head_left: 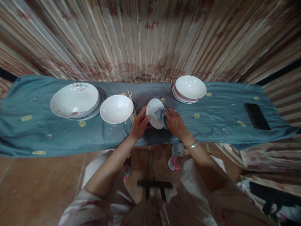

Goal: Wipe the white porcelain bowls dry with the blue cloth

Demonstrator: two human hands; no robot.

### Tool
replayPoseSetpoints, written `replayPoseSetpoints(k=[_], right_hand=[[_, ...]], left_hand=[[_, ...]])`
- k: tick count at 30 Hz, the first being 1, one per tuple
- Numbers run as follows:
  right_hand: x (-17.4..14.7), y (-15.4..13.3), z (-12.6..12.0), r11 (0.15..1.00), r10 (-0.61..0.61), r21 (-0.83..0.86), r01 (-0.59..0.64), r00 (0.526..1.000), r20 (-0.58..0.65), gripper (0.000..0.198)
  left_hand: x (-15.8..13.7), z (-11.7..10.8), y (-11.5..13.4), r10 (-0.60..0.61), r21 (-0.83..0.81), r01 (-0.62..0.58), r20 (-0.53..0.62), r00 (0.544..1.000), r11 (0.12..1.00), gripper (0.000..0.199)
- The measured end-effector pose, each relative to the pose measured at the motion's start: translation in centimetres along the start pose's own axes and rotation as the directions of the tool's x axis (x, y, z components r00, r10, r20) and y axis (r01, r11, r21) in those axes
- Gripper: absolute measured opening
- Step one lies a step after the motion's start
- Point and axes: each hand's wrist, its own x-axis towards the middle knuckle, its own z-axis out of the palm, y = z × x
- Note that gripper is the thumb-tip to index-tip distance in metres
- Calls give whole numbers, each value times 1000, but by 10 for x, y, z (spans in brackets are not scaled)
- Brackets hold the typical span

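Note:
A small white bowl (154,110) is tipped toward me near the middle of the table, its pale inside showing. My left hand (140,123) is closed on its left rim, thumb over the edge. In my right hand (174,122) a bunched blue-grey cloth (162,116) presses against the bowl's right inner side. Left of the bowl lie several wooden chopsticks (134,114), partly hidden behind a wider white bowl (117,109). Beyond my right hand stands a stack of white bowls (190,87).
Large white plates with a floral print (74,100) are stacked at the left. A black phone (257,116) lies at the right end of the teal tablecloth (223,119). Pleated curtains (150,40) hang right behind the table.

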Motion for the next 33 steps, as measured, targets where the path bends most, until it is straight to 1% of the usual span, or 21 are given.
replayPoseSetpoints(k=[4, 7, 10, 13, 17, 21, 24, 30, 33], right_hand=[[-10, -2, 1, 999, -30, 43, 29, 999, 13, 41], [-15, 2, 0, 995, -50, 93, 45, 998, 49, 40], [-16, 6, -5, 981, -100, 177, 81, 990, 101, 38], [-13, 6, -12, 955, -169, 273, 120, 972, 161, 36], [-10, 3, -19, 919, -201, 376, 114, 958, 202, 36], [-9, -5, -21, 859, -214, 504, 89, 957, 197, 33], [-9, -13, -20, 818, -205, 570, 73, 964, 171, 33], [-6, -28, -16, 789, -145, 613, 49, 984, 107, 30], [-4, -32, -14, 769, -109, 639, 29, 990, 86, 30]], left_hand=[[1, 0, -1, -2, -24, 2, -8, 1000, 1000, 81], [2, 1, 0, 2, -43, -2, -3, 1000, 999, 78], [1, 1, 1, 1, -46, -1, 0, 1000, 999, 76], [1, 1, 2, -4, -40, 4, -3, 1000, 999, 75], [1, 2, 1, -7, -35, 6, -17, 1000, 999, 74], [1, 2, 0, 2, -49, -3, -15, 1000, 999, 75], [2, 2, -2, 26, -23, -26, -8, 1000, 999, 76], [1, 1, -1, 63, 54, -62, -2, 998, 997, 81], [-1, 1, 3, 101, 104, -101, 4, 995, 990, 75]])
